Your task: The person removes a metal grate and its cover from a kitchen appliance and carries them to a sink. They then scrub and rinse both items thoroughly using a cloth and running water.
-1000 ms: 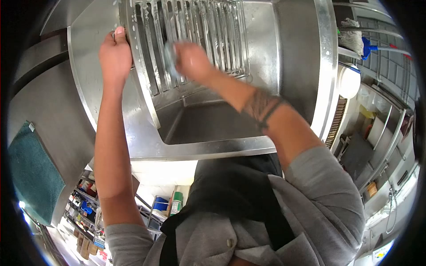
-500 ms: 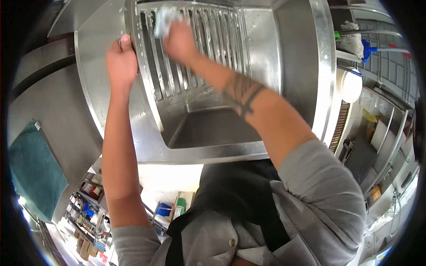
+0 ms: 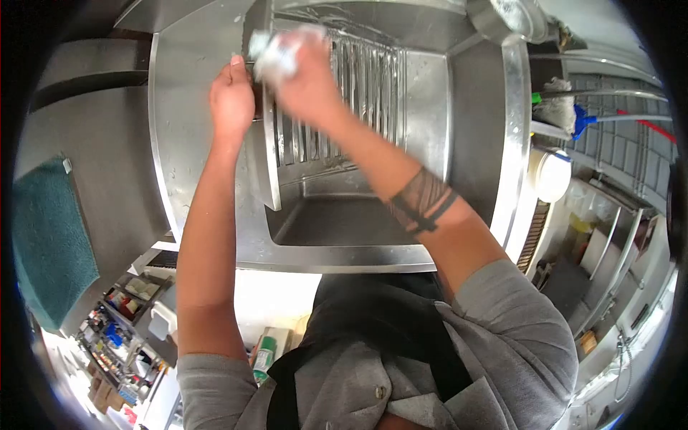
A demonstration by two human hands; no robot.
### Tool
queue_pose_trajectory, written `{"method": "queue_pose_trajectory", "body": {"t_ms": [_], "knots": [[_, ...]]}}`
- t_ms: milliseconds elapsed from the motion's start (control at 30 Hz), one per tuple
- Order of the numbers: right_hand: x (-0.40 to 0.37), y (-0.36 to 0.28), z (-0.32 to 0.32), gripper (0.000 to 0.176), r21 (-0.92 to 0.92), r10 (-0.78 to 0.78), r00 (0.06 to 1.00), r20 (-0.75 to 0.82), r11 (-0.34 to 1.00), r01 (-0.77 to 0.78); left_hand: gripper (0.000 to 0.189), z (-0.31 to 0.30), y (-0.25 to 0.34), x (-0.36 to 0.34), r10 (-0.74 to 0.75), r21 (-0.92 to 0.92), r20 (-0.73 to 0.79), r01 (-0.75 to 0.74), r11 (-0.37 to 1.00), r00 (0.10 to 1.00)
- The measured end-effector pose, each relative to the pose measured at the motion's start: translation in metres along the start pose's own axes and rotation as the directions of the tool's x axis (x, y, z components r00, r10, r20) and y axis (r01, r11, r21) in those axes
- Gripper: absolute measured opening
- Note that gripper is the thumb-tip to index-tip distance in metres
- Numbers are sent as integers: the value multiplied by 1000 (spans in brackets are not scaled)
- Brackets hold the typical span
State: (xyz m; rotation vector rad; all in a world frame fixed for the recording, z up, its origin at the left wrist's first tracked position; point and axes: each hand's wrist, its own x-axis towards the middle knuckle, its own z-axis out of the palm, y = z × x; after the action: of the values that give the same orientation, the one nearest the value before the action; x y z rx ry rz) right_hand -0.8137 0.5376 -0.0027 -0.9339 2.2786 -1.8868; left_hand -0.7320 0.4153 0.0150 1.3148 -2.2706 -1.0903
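Note:
A slatted metal baffle filter (image 3: 365, 93) rests tilted in the stainless steel sink (image 3: 476, 122), its wet slats facing up. At its left side my left hand (image 3: 233, 107) is closed, thumb up, around the frame by a thin wire handle. My right hand (image 3: 312, 82) is blurred by motion, fingers wrapped round a crumpled whitish cloth (image 3: 281, 57) with pale blue and reddish patches. The cloth is over the filter's upper left edge, close above my left hand. Part of the slats is hidden behind my right hand and forearm.
A metal pot (image 3: 509, 18) stands at the sink's upper right corner. On the left a green towel (image 3: 54, 236) hangs by a steel surface. Mops (image 3: 559, 111) and a white bucket (image 3: 552, 175) are on the right. Shelves with bottles (image 3: 118, 337) stand lower left.
The filter's left edge has lifted and shifted right, together with my left hand. My right hand has moved the cloth from the slats to that edge. The pot has come into view.

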Motion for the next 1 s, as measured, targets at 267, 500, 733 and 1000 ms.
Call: {"method": "queue_pose_trajectory", "body": {"t_ms": [267,500,733,1000], "knots": [[116,12,47,55,-461,-91,968,235,866,194,45,-5,7,-11,114,-85,-131,-126,988,985],[36,-19,14,43,-436,-352,773,528,668,602,50,-9,-3,-5,-50,-318,-69,25,948,996],[-71,-69,-38,48,-156,-246,464,851,725,671,31,-32,-20,4,-14,-703,440,354,617,898],[128,2,52,27,-499,-338,693,636,505,704,20,-31,-13,-44,-80,-358,131,122,926,988]]}}
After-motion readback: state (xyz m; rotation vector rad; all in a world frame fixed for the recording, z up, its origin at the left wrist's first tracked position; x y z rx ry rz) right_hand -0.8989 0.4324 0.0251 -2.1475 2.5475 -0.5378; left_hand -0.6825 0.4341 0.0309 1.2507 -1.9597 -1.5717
